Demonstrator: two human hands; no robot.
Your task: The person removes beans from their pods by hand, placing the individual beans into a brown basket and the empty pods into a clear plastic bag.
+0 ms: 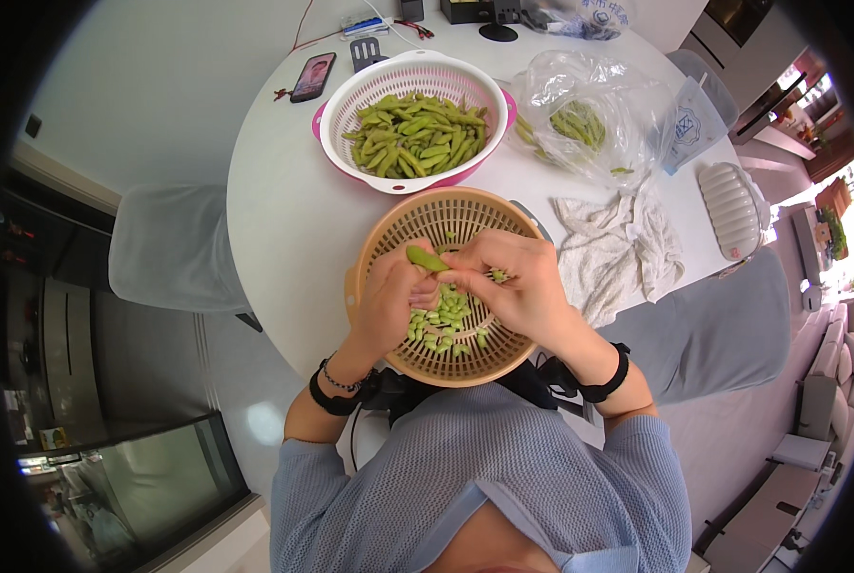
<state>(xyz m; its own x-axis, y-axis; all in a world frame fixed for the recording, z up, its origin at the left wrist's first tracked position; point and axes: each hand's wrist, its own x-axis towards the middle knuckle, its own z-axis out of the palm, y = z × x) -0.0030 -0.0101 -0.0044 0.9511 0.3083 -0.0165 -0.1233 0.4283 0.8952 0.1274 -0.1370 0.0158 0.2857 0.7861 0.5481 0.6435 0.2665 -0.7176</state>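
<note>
Between my two hands is one green soybean pod, above a tan plastic colander. My left hand grips the pod's left part, fingers curled. The thumb and forefinger of my right hand pinch its right end. Shelled green beans lie in the bottom of the colander, partly hidden by my hands. Just beyond, a white and pink colander holds a heap of unshelled soybean pods.
A clear plastic bag with pods inside lies at the back right, near a crumpled cloth and a ribbed pale case. At the back left are a phone and a slotted spatula head. Grey chairs stand at both sides.
</note>
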